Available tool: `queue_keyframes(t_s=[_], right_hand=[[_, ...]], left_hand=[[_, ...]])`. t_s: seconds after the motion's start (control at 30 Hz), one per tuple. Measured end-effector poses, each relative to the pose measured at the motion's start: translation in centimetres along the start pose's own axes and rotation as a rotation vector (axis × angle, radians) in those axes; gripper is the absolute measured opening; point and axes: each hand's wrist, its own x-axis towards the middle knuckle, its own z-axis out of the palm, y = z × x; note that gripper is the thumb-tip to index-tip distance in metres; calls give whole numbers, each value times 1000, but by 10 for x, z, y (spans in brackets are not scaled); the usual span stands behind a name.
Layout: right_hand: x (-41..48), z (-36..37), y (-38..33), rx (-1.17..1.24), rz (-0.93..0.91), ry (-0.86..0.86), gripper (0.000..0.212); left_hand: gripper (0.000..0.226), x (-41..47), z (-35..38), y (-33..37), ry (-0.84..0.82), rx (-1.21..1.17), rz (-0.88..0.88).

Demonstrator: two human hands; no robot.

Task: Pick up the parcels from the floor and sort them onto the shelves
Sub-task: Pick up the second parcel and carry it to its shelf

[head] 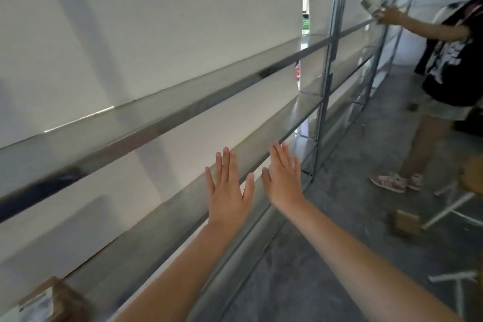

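Note:
Both my arms reach forward in front of the long metal shelves. My left hand and my right hand are flat with straight, spread fingers, side by side, and hold nothing. A brown cardboard parcel with a white label lies on a lower shelf at the bottom left. Another small brown parcel lies on the grey floor to the right of my right arm. The picture is blurred by motion.
Another person stands at the right and holds a parcel up to a shelf further along. White chair legs and a tan seat edge stand at the right. A white wall backs the shelves.

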Motion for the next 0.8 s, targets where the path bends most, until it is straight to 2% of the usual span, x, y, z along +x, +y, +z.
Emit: queue_keyframes(t_s=[0.23, 0.47, 0.67, 0.8], right_hand=[[-15, -89, 87, -92, 119, 158, 66], [-52, -156, 147, -282, 263, 238, 64], [-71, -182, 170, -324, 424, 290, 63], [-72, -182, 183, -359, 480, 301, 65]], left_hand=[[67, 26, 61, 110, -54, -112, 183], [69, 21, 104, 196, -127, -201, 401], [69, 15, 119, 233, -167, -282, 504], [64, 23, 134, 238, -200, -305, 485]])
